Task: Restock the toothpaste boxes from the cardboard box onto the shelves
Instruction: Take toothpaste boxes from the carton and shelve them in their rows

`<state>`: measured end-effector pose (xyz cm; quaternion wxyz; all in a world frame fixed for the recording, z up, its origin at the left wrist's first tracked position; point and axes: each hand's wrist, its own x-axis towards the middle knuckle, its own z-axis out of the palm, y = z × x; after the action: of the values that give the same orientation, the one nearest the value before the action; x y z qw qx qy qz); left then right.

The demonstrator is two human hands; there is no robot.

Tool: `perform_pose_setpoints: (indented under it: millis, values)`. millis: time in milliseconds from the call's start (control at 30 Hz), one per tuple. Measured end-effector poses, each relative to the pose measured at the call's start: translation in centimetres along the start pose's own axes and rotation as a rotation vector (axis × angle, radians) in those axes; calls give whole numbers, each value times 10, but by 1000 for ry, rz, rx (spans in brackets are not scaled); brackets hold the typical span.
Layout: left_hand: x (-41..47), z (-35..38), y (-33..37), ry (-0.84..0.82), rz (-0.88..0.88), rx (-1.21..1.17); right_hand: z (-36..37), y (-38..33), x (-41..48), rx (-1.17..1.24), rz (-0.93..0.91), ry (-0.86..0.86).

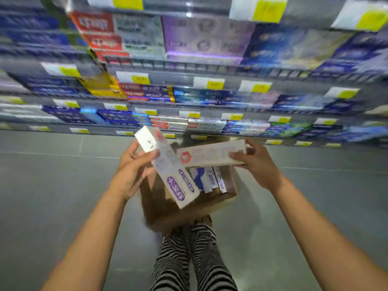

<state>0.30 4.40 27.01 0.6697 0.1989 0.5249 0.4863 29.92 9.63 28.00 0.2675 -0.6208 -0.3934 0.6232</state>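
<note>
The left hand (pixel 134 171) has its grip closed round a long white toothpaste box with a purple label (pixel 174 175), held tilted above the open brown cardboard box (pixel 168 215) on the grey floor (pixel 52 185). The right hand (pixel 257 164) grips one end of a white toothpaste box with a red hexagon mark (pixel 210 154), roughly level, its other end meeting the tilted one. Blue-and-white toothpaste boxes (pixel 206 179) stand inside the cardboard box. Beyond it, blurred grey shelves (pixel 168 79) carry stocked boxes and yellow price tags (pixel 214 84). Zebra-striped trouser legs (pixel 201 248) stand just beside the cardboard box.
</note>
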Motion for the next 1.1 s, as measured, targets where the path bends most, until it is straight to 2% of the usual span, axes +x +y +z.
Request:
perform_pose_setpoints:
  millis: [267, 500, 633, 867, 967, 1100]
  values:
    - [-86, 83, 188, -152, 179, 52, -18, -220, -126, 142, -316, 103]
    - [-155, 137, 302, -376, 369, 121, -28, -345, -218, 199, -621, 194]
    - [-185, 165, 346, -468, 478, 81, -34, -385, -266, 202, -781, 270]
    - [-229, 220, 376, -558, 563, 15, -48, -419, -315, 148, -926, 336]
    - [-230, 242, 383, -511, 553, 4, -59, -423, -324, 6, -1000, 401]
    - [-226, 272, 382, -509, 441, -120, -79, -428, -334, -177, -1211, 494]
